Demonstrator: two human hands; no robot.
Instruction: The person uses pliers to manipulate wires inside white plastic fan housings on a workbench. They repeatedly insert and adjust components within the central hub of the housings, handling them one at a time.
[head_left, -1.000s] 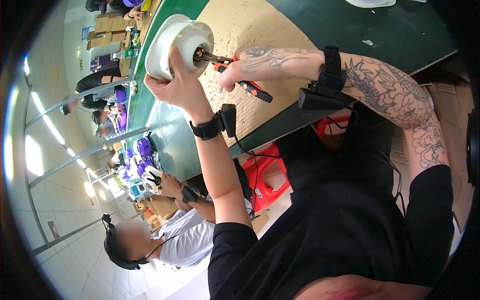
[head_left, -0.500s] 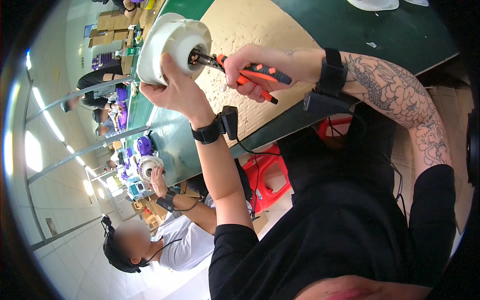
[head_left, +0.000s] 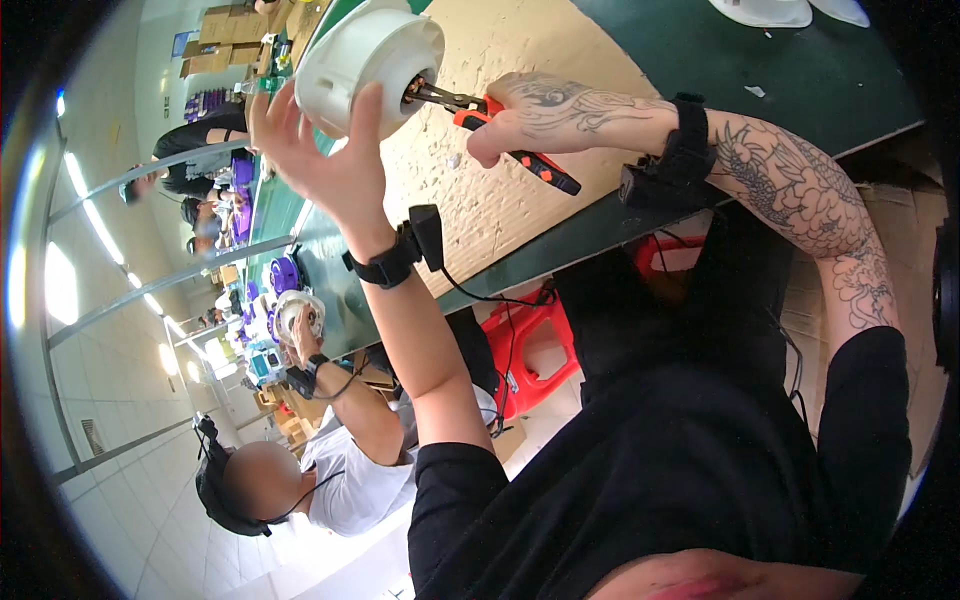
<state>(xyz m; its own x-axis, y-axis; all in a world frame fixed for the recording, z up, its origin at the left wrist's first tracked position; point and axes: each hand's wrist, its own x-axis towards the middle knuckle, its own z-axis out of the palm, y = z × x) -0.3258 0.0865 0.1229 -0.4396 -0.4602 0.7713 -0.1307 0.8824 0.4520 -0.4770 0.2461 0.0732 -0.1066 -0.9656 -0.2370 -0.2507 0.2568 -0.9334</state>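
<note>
A white round plastic housing (head_left: 350, 70) is tilted at the top centre, its round opening turned to the right. Copper-coloured parts show inside that opening. My left hand (head_left: 325, 170) is at its near left side, fingers spread wide and thumb up against or just in front of the wall; contact is hard to tell. My right hand (head_left: 520, 120) is closed around pliers (head_left: 545, 172) with orange and black handles, its back turned up. The jaws of the pliers reach into the opening at the copper-coloured parts.
Beneath lies a worn tan board (head_left: 520, 45) on a green table (head_left: 700, 40). White pieces (head_left: 765, 10) lie at the far right. A red stool (head_left: 530, 350) stands below the table edge. At the left a co-worker (head_left: 350, 470) handles another white housing (head_left: 300, 310).
My left hand has loosened from the housing and spread its fingers. My right hand has rolled over with the pliers, back upward. The housing has shifted slightly right and up.
</note>
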